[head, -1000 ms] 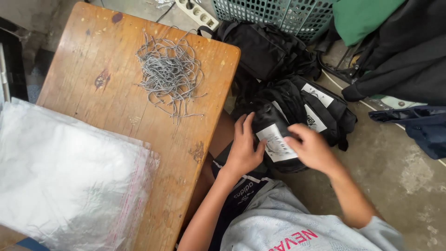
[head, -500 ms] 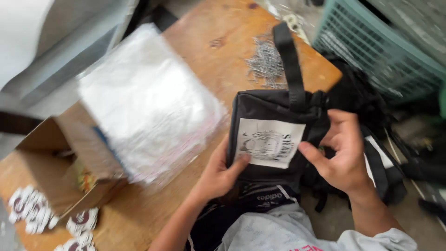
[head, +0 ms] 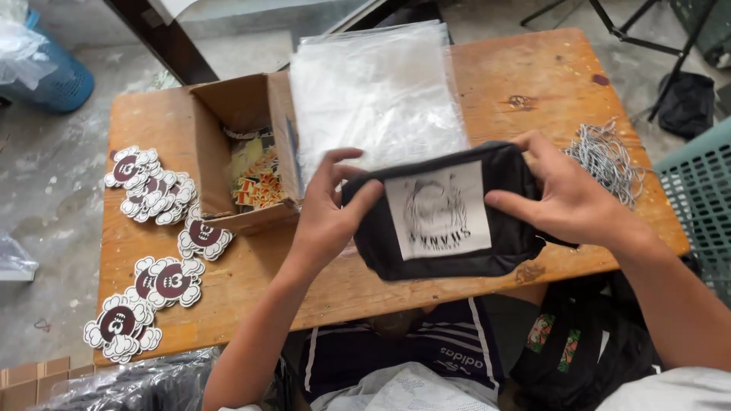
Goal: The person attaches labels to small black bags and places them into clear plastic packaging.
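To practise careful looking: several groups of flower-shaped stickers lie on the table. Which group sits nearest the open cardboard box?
The flower-shaped sticker pile directly left of the cardboard box; the other groups lie farther down toward the table's near edge.

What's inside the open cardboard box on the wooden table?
The cardboard box shows a jumble of small colourful printed pieces, yellow, red and green. The stack of clear plastic bags lies over its right side, so anything beneath there is hidden.
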